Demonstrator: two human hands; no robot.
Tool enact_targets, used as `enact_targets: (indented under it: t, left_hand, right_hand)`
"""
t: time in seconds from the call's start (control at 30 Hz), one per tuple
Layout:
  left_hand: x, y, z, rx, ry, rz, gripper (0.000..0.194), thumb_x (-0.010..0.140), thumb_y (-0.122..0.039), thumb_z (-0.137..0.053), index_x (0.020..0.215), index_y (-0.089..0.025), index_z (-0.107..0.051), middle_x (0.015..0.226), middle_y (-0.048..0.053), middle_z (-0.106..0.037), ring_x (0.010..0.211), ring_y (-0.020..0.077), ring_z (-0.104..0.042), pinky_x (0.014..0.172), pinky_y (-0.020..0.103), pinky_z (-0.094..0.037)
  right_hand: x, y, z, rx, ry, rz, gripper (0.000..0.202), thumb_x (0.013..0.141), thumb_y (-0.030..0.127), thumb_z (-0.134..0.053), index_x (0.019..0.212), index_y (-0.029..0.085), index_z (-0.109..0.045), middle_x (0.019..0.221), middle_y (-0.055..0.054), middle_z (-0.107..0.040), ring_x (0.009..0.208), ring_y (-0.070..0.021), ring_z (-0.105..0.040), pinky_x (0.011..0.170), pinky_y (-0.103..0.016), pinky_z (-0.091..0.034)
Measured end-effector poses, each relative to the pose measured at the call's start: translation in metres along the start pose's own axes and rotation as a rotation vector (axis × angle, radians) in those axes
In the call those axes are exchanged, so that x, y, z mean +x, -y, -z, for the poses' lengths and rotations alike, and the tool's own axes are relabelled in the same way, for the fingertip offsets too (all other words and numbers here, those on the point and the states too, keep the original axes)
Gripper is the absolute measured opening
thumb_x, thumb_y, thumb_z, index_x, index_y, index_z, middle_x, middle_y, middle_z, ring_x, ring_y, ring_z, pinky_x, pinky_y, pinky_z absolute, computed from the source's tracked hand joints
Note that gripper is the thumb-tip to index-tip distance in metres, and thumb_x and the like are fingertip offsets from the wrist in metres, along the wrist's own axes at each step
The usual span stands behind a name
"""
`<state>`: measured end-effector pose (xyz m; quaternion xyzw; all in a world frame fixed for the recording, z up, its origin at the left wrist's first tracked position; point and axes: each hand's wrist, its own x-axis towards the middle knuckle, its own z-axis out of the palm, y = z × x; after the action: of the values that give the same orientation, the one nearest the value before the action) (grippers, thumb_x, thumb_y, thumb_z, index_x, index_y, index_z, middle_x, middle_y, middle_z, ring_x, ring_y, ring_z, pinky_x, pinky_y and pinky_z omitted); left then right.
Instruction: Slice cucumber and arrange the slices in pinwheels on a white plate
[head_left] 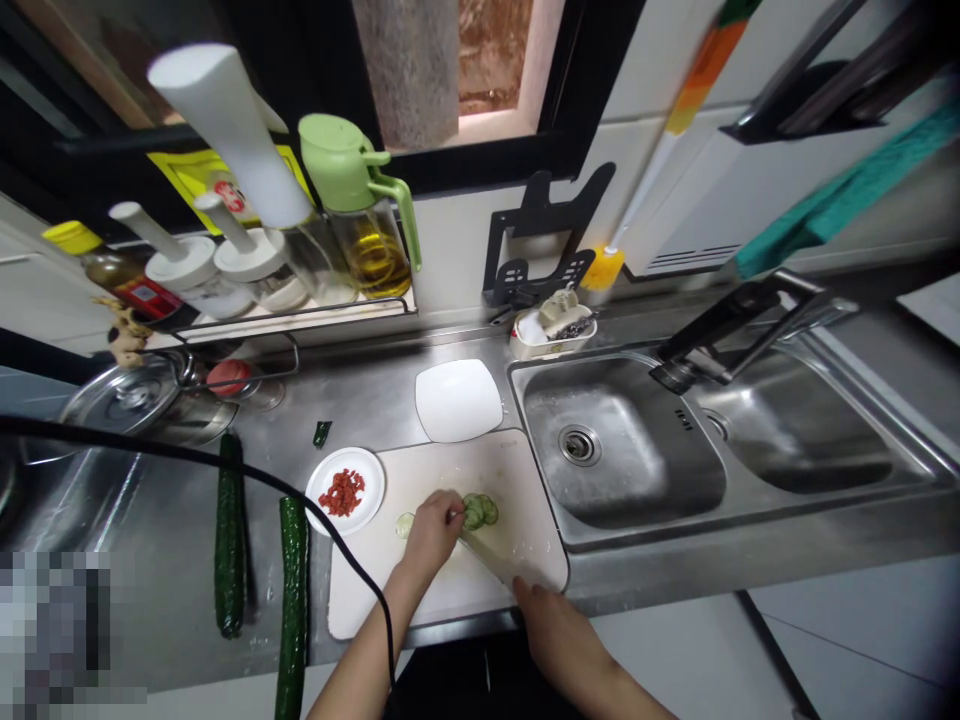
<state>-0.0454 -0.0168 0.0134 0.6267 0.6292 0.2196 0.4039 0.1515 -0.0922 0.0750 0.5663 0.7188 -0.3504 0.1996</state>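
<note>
My left hand [435, 530] is over the cutting board [465, 600], fingers curled and pinched against the left edge of a small overlapping pile of cucumber slices [480, 511]. A single pale slice [405, 525] lies to the left, partly behind that hand. At the board's front right edge, my right hand [551, 625] is closed round the handle end of a knife [487, 560]. The blade slants up and left, its tip just below my left fingers; the handle is hidden in my grip. Touching the board's left side, a white plate [373, 510] holds chopped red pieces [343, 493].
Two whole cucumbers [229, 540] [293, 600] lie at left. A white square dish [459, 400] sits behind the board. On the right is a double sink [630, 440] with a black faucet [694, 340]. A rack [300, 318] carries condiments. A black cable [247, 470] crosses the view.
</note>
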Motion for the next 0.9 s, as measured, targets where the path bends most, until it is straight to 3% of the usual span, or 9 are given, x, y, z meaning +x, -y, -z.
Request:
enact_targets:
  t: [0.2,0.5,0.63,0.9]
  left_hand:
    - [-0.006,0.003,0.001,-0.061,0.007,0.11,0.011,0.073,-0.013,-0.051,0.073,-0.019,-0.06,0.064,-0.004,-0.057,0.061,0.01,-0.051,0.06,0.02,-0.036]
    - [-0.022,0.018,0.008,0.04,-0.117,0.275,0.012,0.074,-0.015,-0.052,0.068,-0.019,-0.062,0.061,-0.003,-0.062,0.06,0.0102,-0.054,0.061,0.02,-0.036]
    - [-0.026,0.022,0.006,0.075,-0.155,0.305,0.014,0.074,-0.016,-0.05,0.068,-0.019,-0.062,0.06,-0.003,-0.062,0.06,0.0107,-0.054,0.062,0.02,-0.035]
    - [-0.025,0.022,0.003,0.099,-0.185,0.311,0.018,0.076,-0.016,-0.048,0.066,-0.019,-0.063,0.06,-0.002,-0.062,0.06,0.0111,-0.054,0.062,0.021,-0.034]
  right_hand:
    - [0.0,0.003,0.006,-0.021,0.027,-0.015,0.052,0.079,-0.006,-0.031,0.119,0.015,-0.056,0.097,-0.012,-0.068,0.085,-0.0218,-0.066,0.064,-0.025,-0.043]
    - [-0.004,-0.004,0.01,-0.012,0.036,0.011,0.051,0.076,-0.006,-0.032,0.114,0.015,-0.058,0.094,-0.01,-0.068,0.086,-0.0208,-0.066,0.067,-0.025,-0.042]
    - [-0.001,0.007,0.016,-0.058,0.021,-0.008,0.056,0.076,-0.007,-0.029,0.122,0.015,-0.054,0.101,-0.012,-0.067,0.09,-0.022,-0.065,0.07,-0.026,-0.044]
    - [0.011,0.03,0.024,-0.093,-0.004,-0.023,0.052,0.08,-0.007,-0.028,0.119,0.013,-0.056,0.101,-0.014,-0.067,0.093,-0.0224,-0.065,0.073,-0.026,-0.046]
